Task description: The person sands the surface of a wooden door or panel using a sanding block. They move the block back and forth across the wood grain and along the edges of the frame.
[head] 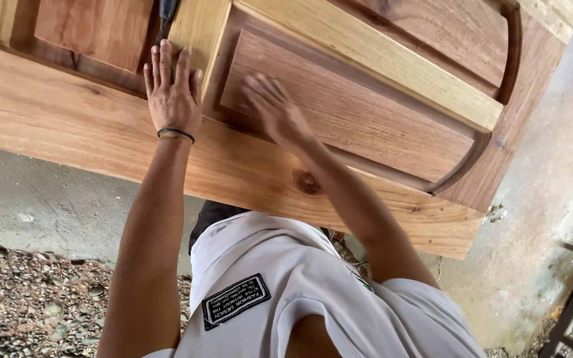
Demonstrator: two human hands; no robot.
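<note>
1. The left hand (172, 89) lay flat, fingers spread wide, on the wooden door (247, 166), holding nothing; a dark band (176, 134) circled the wrist.
2. The right hand (274, 109) looked open and blurred, palm on the raised panel (346, 113).
3. The door filled the far upper scene, tilted. It seemed heavy, rigid solid wood, smooth but not slippery; its near long edge (379, 229) looked the best hold.
4. Open room lay below: gravel ground (28, 305) at left, a rough wall (552, 199) close at right.
</note>
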